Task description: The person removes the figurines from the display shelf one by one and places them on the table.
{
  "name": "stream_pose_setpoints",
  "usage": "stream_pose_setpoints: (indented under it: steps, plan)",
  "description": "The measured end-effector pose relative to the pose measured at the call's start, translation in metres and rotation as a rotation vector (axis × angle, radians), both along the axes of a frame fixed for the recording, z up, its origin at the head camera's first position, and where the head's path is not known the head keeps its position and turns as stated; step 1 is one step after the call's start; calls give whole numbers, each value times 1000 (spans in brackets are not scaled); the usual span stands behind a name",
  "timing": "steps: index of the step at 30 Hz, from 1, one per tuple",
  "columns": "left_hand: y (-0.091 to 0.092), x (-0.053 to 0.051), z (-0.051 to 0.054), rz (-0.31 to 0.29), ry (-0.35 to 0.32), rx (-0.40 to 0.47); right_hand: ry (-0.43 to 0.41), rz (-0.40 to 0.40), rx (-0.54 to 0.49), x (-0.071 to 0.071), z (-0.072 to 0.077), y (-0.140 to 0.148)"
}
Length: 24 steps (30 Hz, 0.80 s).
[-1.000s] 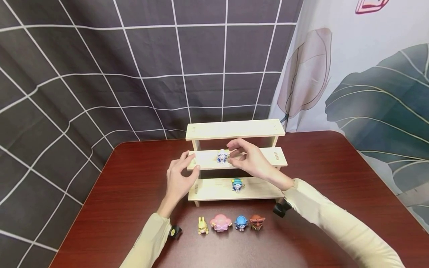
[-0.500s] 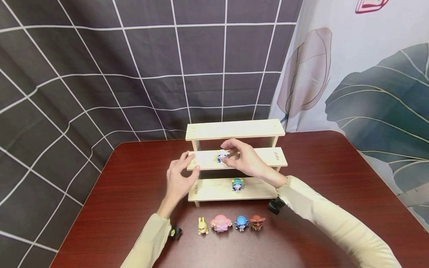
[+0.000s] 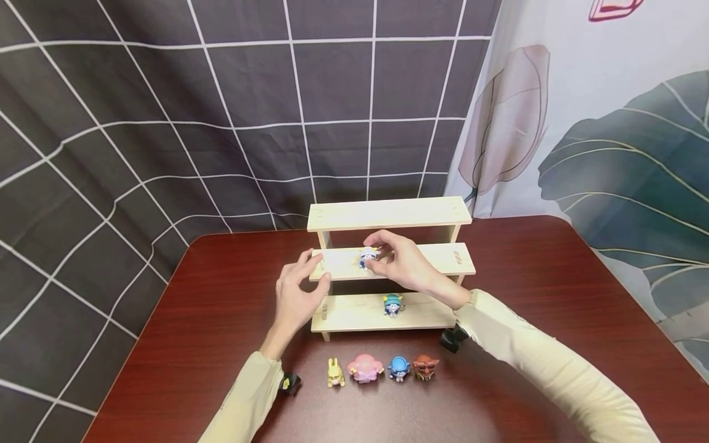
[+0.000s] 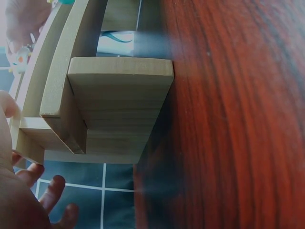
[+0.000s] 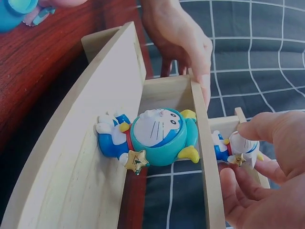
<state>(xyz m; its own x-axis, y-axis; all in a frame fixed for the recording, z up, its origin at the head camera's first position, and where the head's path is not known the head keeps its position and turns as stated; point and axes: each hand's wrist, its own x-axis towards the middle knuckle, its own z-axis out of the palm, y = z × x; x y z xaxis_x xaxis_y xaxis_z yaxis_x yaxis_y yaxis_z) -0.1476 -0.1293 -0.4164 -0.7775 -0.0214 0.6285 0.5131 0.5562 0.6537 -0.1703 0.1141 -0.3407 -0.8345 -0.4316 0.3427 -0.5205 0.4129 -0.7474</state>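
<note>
A stepped wooden display shelf (image 3: 354,320) with three tiers stands on the table. My left hand (image 3: 293,295) grips the left end of its middle tier, thumb at the front edge and fingers behind. On that tier stands a small Doraemon-like figurine with a white hat (image 3: 365,257). My right hand (image 3: 407,263) pinches it from the right, between thumb and fingers. The lowest tier bears a similar figurine in a teal hat (image 3: 392,306), upright, with a gold star (image 5: 137,161) at its side in the right wrist view. The left wrist view shows the shelf's side panel (image 4: 124,100).
In front of the shelf, on the dark red table (image 3: 221,344), a row holds a yellow rabbit figurine (image 3: 335,373), a pink figurine (image 3: 365,368), a blue figurine (image 3: 399,368) and a reddish-brown figurine (image 3: 424,367). Behind hangs a dark grid curtain (image 3: 249,92).
My right hand has moved slightly left and closed in around the white-hatted figurine. The left hand stays at the shelf's end.
</note>
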Motion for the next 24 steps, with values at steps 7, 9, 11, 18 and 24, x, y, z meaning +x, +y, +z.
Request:
stream_pose_setpoints:
  steps: [7, 9, 11, 18, 24]
  plan:
    - [0, 0, 0, 0, 8, -4, 16, -1, 6, -2, -1, -1]
    - [1, -1, 0, -5, 6, -5, 19, -2, 6, -2, -2, -1]
    - [1, 0, 0, -7, 4, -7, 22, 0, 3, -1, -1, 0]
    - [1, 0, 1, -8, -2, -2, 18, -3, -10, 0, 0, 5]
    - [0, 0, 0, -5, -5, -6, 3, -2, -22, 4, -1, 15]
